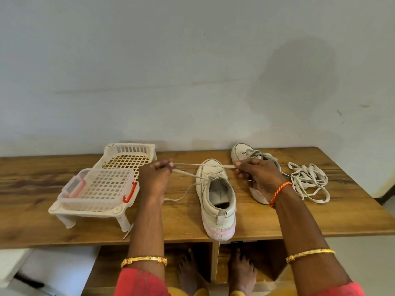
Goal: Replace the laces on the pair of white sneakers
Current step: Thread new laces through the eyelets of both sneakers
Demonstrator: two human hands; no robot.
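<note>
Risk: hard pull on the lace [205,166] could drag the near sneaker [215,197] off the surface [32,210] edge at 6 o'clock, where its heel overhangs, or yank the lace out of the eyelets.

Left hand [157,176] fingers curled, pinching one lace end. Right hand [259,178] fingers pinch the other, lace taut between them. Second sneaker [243,153] at 1 o'clock, loose laces [307,182] at 3.

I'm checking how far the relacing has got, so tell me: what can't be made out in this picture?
- Head view: most of the far sneaker is hidden behind the right hand, so its lacing is unclear.
- Near sneaker: which eyelets the lace passes through is too small to tell.
- Clear box on the rack: contents not discernible.
- Left hand: lace tip hidden in the fingers.
</note>
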